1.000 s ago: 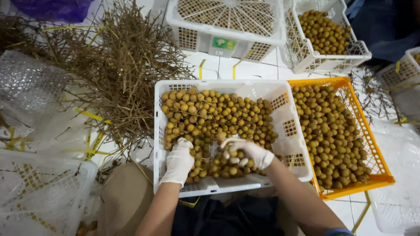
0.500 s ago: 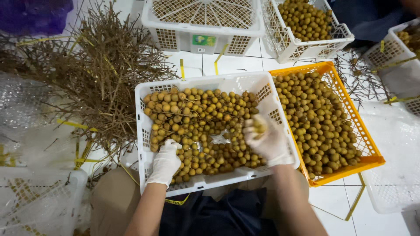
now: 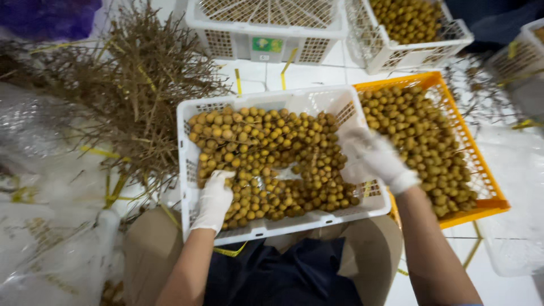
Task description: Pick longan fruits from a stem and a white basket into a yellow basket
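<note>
A white plastic crate (image 3: 309, 99) sits on my lap, filled with small round yellow-brown fruits (image 3: 272, 153). My left hand (image 3: 214, 199), in a white glove, rests on the fruits at the crate's near left corner. My right hand (image 3: 377, 158), also gloved, hovers blurred over the crate's right rim, next to an orange crate (image 3: 484, 175) full of the same fruits. Whether the right hand holds any fruit cannot be made out.
A heap of bare dry twigs (image 3: 136, 90) lies to the left. Clear plastic bags (image 3: 51, 226) cover the floor at lower left. An upturned white crate (image 3: 266, 25) and another white crate of fruits (image 3: 408, 28) stand at the back. More white crates sit at the right.
My right hand has lifted out of the fruits and swung right, toward the orange crate. My left hand has stayed at the near left corner.
</note>
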